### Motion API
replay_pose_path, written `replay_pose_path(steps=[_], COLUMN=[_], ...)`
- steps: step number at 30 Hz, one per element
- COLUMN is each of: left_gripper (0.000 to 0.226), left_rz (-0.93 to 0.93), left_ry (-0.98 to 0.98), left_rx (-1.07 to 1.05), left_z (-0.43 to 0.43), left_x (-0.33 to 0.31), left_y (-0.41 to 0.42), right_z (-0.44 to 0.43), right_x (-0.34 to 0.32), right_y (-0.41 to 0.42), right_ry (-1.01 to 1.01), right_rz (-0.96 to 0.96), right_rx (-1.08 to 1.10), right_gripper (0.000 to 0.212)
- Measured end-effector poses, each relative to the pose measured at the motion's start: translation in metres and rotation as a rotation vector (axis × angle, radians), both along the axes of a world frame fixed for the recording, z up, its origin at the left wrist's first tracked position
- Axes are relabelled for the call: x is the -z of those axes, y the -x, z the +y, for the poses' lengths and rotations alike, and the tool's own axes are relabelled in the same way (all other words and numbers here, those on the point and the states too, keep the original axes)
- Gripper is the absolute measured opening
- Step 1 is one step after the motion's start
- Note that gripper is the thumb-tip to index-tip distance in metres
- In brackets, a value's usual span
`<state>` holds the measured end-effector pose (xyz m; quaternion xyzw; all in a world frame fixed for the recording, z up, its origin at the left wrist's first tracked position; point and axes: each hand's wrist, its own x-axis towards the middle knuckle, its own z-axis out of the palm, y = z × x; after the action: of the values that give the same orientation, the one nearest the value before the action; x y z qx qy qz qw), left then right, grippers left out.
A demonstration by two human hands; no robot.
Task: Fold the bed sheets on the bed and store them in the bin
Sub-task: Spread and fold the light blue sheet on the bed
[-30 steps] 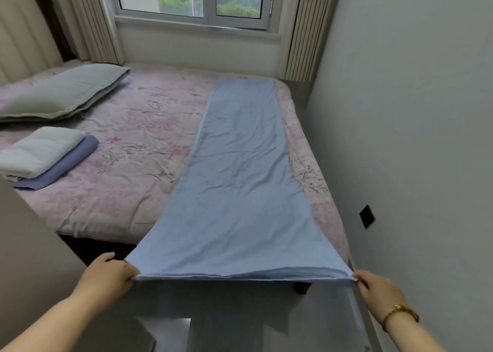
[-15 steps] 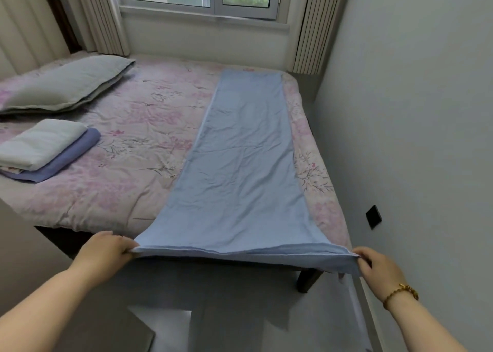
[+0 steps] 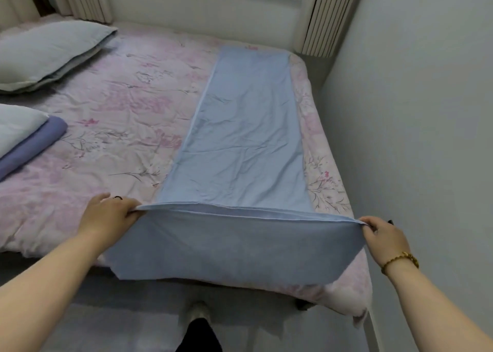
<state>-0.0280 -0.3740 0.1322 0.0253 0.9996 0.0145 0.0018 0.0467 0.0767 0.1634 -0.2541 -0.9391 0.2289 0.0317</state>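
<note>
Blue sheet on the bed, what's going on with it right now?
A person at the foot of the bed holds the near end of the blue sheet, left hand pinching one corner, right hand the other. The sheet lies folded into a long strip along the bed's right side. Two folded cloths sit stacked at the left. No bin in view.

We see a bed (image 3: 40, 218) spread with a pink floral quilt (image 3: 120, 127). Along its right side a long pale-blue fabric sheet (image 3: 245, 138) runs near to far. At the far left lies a grey-green pillow (image 3: 48, 53). Nearer, at the left edge, a folded white sheet (image 3: 16, 127) rests on a folded purple sheet (image 3: 37, 143).
</note>
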Motion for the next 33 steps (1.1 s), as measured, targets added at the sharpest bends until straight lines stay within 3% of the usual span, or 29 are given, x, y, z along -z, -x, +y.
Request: replay_pose_path(steps=[5,9,13,17,26,30,33], left_gripper=[0.019,0.041,0.027,0.042,0.024,0.043,0.043], left_rz=[0.001,-0.064,-0.131,-0.222,-0.274,-0.109,-0.090], left_ry=[-0.048,-0.062,-0.032,0.041,0.066,-0.130,-0.135], left_rx=[0.058,0.114,0.111,0.095,0.044,-0.145,-0.074], left_z=[0.006,0.014,0.026,0.038,0.046,0.043,0.059], left_x=[0.013,0.025,0.050,0.083,0.138,0.166,0.183], left_y=[0.096,0.161,0.208,0.247,0.284,0.269,0.238], right_z=[0.005,0.012,0.020,0.026,0.030,0.013,-0.027], right_x=[0.020,0.044,0.063,0.092,0.140,0.166,0.189], right_y=[0.088,0.136,0.172,0.219,0.280,0.282,0.269], right_ry=[-0.014,-0.026,-0.011,0.029,0.072,-0.050,-0.146], right_rz=[-0.040,-0.108,-0.152,-0.187,-0.287,-0.375,-0.396], right_rx=[0.065,0.156,0.187,0.187,0.148,0.120,0.019], right_gripper=[0.027,0.027,0.028,0.028,0.028,0.056,0.066])
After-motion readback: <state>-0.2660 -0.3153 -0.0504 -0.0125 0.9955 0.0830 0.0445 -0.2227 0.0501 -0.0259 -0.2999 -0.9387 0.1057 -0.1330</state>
